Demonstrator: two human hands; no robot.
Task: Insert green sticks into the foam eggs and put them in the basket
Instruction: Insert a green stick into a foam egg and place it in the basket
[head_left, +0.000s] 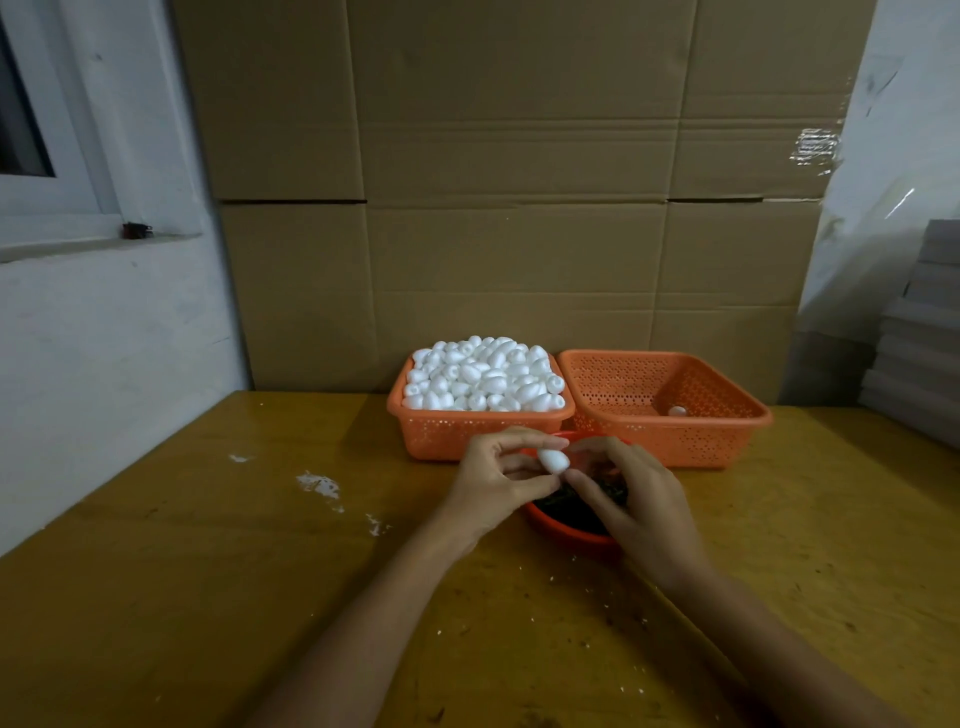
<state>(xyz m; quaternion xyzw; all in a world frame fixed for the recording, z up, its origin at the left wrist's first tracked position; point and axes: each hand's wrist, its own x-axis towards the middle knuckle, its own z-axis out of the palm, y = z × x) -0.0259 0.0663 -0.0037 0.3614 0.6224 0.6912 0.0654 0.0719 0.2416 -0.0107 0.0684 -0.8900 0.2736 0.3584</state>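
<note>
1. From the head view I see my left hand (496, 480) raised just above the wooden table (208, 571). It pinches one white foam egg (554, 461) between thumb and fingertips.
2. My right hand (641, 501) sits close against it, fingers curled and thumb tip at the egg's lower end. I cannot tell whether it pinches a stick or nothing.
3. Both hands are over a red bowl (566, 535) holding dark green sticks (563, 503), partly hidden by the fingers.
4. Behind the bowl, the left orange basket (441, 436) is heaped with loose foam eggs (483, 376).
5. Touching its right side, the right orange basket (670, 439) holds a single egg (677, 411) near its front wall.
6. Cardboard boxes (519, 208) stand behind the baskets, and white crumbs (318, 483) lie on the table to the left.
</note>
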